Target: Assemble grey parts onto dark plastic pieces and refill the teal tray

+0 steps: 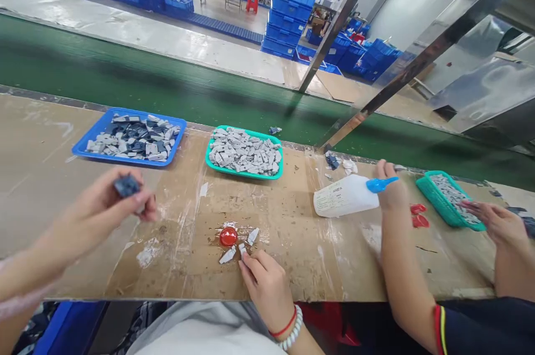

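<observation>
Dark blue-grey plastic block [127, 185] sits in a narrow fingertip pinch in your left hand [98, 204], above the tan cardboard-covered bench [292, 266]. Your right hand [267, 288] pinches a small white plastic sliver [242, 249] just beside a round red cap [228, 236]; gripping such pieces by their edges leaves them in view. Further right, a co-worker's hand [390, 190] touches a white plastic bottle [345, 196].

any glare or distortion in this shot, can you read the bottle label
In the head view, wide-angle distortion makes the steel posts lean sharply, glare whitens the pale ledge beyond the green belt, and the label on the white plastic bottle is too small to read; the left hand looks slightly soft.
</observation>
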`<state>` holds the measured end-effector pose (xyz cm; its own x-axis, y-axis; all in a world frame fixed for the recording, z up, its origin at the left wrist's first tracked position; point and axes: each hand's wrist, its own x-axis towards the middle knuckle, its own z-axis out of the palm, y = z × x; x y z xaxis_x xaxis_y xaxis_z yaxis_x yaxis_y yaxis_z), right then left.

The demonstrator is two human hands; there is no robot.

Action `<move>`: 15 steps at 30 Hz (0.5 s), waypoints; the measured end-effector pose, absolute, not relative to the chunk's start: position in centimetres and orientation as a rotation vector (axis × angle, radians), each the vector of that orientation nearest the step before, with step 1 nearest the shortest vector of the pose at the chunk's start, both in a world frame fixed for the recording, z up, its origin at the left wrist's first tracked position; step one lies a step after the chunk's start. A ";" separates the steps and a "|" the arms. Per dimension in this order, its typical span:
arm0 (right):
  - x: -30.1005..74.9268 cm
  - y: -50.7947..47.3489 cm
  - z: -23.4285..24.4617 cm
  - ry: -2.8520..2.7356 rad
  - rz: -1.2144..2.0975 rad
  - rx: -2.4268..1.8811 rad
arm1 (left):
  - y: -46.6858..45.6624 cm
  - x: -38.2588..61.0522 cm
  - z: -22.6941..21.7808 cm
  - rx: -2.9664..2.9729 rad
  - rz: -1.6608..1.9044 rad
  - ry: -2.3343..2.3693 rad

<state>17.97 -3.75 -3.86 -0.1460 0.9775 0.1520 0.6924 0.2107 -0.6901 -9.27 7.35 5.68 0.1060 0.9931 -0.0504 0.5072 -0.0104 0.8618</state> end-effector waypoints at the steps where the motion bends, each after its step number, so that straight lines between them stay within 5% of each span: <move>1: 17.9 -3.8 -3.9 -1.916 0.648 -1.528 | 5.3 -9.3 4.7 1.528 0.864 1.430; 7: 18.3 -3.6 -3.3 -1.797 0.813 -1.486 | -0.3 -7.1 0.5 1.209 0.925 1.275; 15: 19.8 -2.7 -0.8 -1.406 1.017 -1.442 | 0.3 -1.6 1.6 1.355 0.657 1.094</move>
<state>19.85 -2.67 -0.78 0.0341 0.9993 0.0122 0.3013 0.0014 -0.9535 -1.60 0.29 1.59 0.3955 0.8884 -0.2329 0.2122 0.1583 0.9643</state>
